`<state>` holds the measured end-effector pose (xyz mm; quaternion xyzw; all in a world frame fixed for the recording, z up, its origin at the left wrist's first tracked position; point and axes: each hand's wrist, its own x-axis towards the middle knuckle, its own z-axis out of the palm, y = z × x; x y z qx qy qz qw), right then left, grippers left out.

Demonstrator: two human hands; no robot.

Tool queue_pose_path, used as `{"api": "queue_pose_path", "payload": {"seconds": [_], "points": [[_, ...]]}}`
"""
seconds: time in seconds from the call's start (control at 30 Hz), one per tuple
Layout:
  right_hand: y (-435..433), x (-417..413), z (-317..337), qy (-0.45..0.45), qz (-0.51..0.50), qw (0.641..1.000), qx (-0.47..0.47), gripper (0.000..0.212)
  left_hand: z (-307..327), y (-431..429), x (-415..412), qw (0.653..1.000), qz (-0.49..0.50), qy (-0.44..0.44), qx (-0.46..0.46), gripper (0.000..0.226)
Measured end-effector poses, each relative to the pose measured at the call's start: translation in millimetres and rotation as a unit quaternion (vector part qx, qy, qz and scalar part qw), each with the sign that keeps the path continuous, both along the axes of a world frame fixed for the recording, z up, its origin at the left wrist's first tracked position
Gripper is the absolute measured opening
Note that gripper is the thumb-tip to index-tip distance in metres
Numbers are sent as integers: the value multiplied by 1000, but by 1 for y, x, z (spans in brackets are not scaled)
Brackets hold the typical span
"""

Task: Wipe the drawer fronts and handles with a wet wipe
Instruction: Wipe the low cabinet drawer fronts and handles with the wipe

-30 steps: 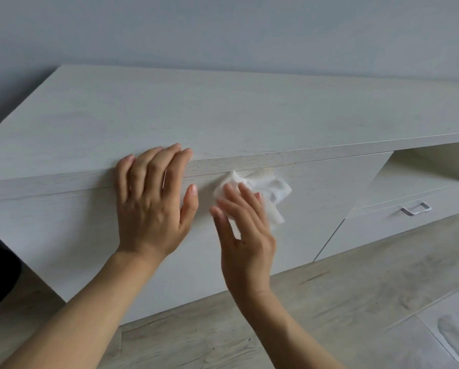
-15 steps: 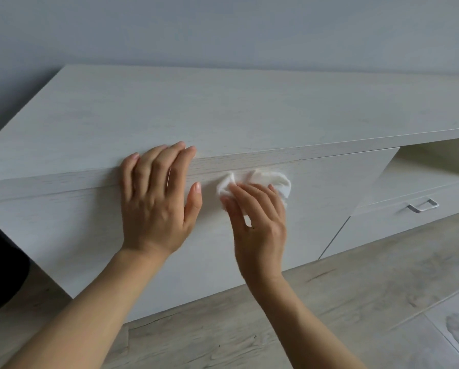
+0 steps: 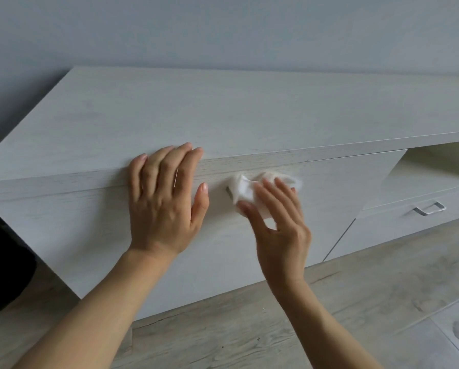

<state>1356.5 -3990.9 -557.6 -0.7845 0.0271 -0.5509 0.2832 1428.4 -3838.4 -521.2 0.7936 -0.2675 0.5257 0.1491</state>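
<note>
The wet wipe [image 3: 245, 188] sits bunched under my right hand [image 3: 279, 227], whose straight fingers press it against the upper middle of the near drawer front [image 3: 89, 235]. My left hand [image 3: 167, 201] lies spread flat just left of it, bracing, with the fingertips on the top edge.

Crumpled like this, the wipe could roll out from under my fingers or leave streaks. A dark stub [image 3: 227, 190] at its left edge, perhaps a handle end, could snag it.

The front is matte, pale wood-grain laminate, flat and square-edged, under a broad cabinet top [image 3: 223, 115]. Far right, a lower drawer [image 3: 382, 225] carries 1 thin, angular metal handle [image 3: 429, 208]. The floor [image 3: 356, 302] is grey wood-look plank.
</note>
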Motion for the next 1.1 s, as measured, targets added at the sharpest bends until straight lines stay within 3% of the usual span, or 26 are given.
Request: {"api": "queue_pose_path", "payload": {"seconds": [0.3, 0.43, 0.67, 0.83, 1.1], "points": [[9, 1, 2, -6, 10, 998, -55, 27, -1, 0, 0, 1000, 2, 0, -3, 41], [-7, 0, 3, -7, -11, 1000, -22, 32, -1, 1, 0, 1000, 0, 3, 3, 43], [27, 13, 8, -17, 15, 998, -55, 18, -1, 2, 0, 1000, 4, -1, 10, 42], [-1, 5, 5, -35, -9, 999, -37, 25, 0, 2, 1, 1000, 0, -2, 14, 44], [20, 12, 7, -29, 0, 999, -35, 19, -2, 2, 2, 1000, 7, -6, 17, 44]]}}
